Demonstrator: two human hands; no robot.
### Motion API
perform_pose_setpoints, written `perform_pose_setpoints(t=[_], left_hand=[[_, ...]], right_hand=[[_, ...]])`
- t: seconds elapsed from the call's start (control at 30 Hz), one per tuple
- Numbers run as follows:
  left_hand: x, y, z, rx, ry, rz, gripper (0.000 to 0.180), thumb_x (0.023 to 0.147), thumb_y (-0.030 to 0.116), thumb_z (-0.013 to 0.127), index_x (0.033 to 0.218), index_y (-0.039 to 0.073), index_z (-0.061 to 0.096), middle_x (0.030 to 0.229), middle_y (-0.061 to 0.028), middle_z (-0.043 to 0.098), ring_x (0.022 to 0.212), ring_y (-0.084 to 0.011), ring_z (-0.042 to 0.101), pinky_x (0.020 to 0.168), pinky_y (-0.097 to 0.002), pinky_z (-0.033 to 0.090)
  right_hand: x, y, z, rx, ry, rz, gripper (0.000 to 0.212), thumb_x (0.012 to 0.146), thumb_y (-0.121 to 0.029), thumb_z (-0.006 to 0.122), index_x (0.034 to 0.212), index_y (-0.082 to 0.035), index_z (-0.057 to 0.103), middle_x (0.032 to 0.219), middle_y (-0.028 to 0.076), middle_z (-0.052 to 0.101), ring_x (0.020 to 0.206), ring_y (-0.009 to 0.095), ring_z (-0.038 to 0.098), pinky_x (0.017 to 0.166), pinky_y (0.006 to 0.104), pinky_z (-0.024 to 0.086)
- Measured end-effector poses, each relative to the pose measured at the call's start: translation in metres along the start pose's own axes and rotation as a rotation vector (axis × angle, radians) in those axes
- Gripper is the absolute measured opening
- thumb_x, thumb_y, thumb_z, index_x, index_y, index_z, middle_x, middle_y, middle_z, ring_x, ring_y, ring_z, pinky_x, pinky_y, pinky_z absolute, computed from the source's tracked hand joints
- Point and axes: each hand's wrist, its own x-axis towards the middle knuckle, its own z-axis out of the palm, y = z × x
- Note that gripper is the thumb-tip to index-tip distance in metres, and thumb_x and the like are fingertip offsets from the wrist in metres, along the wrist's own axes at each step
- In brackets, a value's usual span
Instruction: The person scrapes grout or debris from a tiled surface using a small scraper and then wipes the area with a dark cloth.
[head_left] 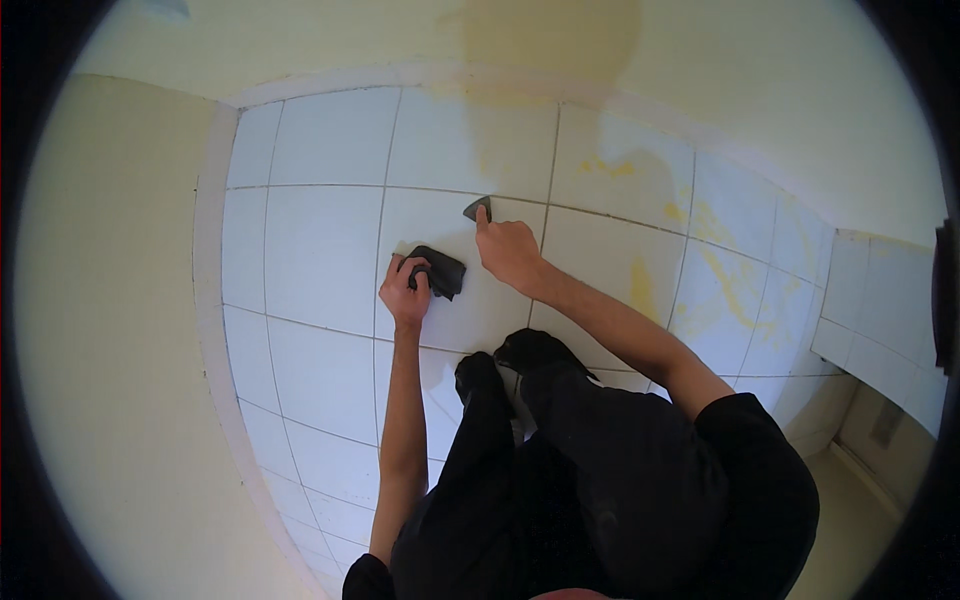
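Note:
My right hand (508,250) grips a small scraper, its dark, fan-shaped blade (477,208) against the white floor tiles just below a grout line. The index finger lies along the scraper, and the handle is hidden in my fist. To the left and a little nearer, my left hand (405,290) is closed on a black, soft-edged thing (443,272) that looks like a folded cloth. It is held at or just above the tiles; I cannot tell whether it touches them. Yellow smears (642,285) mark the tiles right of my right hand.
My black-clad feet (535,350) are on the tiles close in front of my hands. A cream wall (120,300) with a pale skirting rises at the left, another at the far side. At the right, a tiled ledge (880,290) borders a lower floor area.

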Motion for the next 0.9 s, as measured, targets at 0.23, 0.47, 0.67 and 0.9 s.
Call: perform_pose_setpoints(t=[0.23, 0.47, 0.67, 0.9], left_hand=[[0.002, 0.003, 0.0, -0.016, 0.01, 0.005, 0.017, 0.075, 0.003, 0.056, 0.085, 0.01, 0.069, 0.083, -0.0086, 0.062, 0.069, -0.0283, 0.064, 0.059, -0.0365, 0.051], [-0.001, -0.001, 0.003, -0.007, 0.008, -0.032, 0.016, 0.076, 0.006, 0.058, 0.083, 0.014, 0.071, 0.085, -0.0063, 0.063, 0.066, -0.0291, 0.063, 0.056, -0.0385, 0.049], [0.0, 0.0, 0.002, -0.014, 0.015, -0.012, 0.015, 0.076, 0.007, 0.059, 0.082, 0.013, 0.07, 0.084, -0.0062, 0.062, 0.064, -0.0291, 0.063, 0.054, -0.0378, 0.049], [0.001, -0.001, 0.002, -0.028, 0.036, 0.016, 0.014, 0.075, 0.005, 0.059, 0.081, 0.012, 0.07, 0.083, -0.007, 0.062, 0.064, -0.0287, 0.063, 0.055, -0.0375, 0.05]], right_hand=[[0.002, 0.001, -0.001, 0.037, -0.07, -0.013, 0.066, 0.079, -0.011, 0.064, 0.137, 0.016, 0.047, 0.071, 0.016, 0.07, 0.062, 0.03, 0.071, 0.055, 0.0391, 0.057], [0.008, 0.005, 0.002, 0.022, -0.095, -0.006, 0.064, 0.079, -0.009, 0.063, 0.136, 0.016, 0.048, 0.072, 0.018, 0.07, 0.063, 0.032, 0.071, 0.056, 0.0405, 0.057], [0.012, 0.009, 0.006, 0.107, -0.073, -0.036, 0.064, 0.08, -0.006, 0.06, 0.139, 0.015, 0.045, 0.073, 0.021, 0.07, 0.065, 0.034, 0.071, 0.058, 0.044, 0.058], [0.016, 0.005, 0.011, 0.185, -0.074, -0.011, 0.065, 0.081, -0.006, 0.058, 0.14, 0.014, 0.042, 0.076, 0.021, 0.07, 0.07, 0.037, 0.071, 0.063, 0.0463, 0.058]])
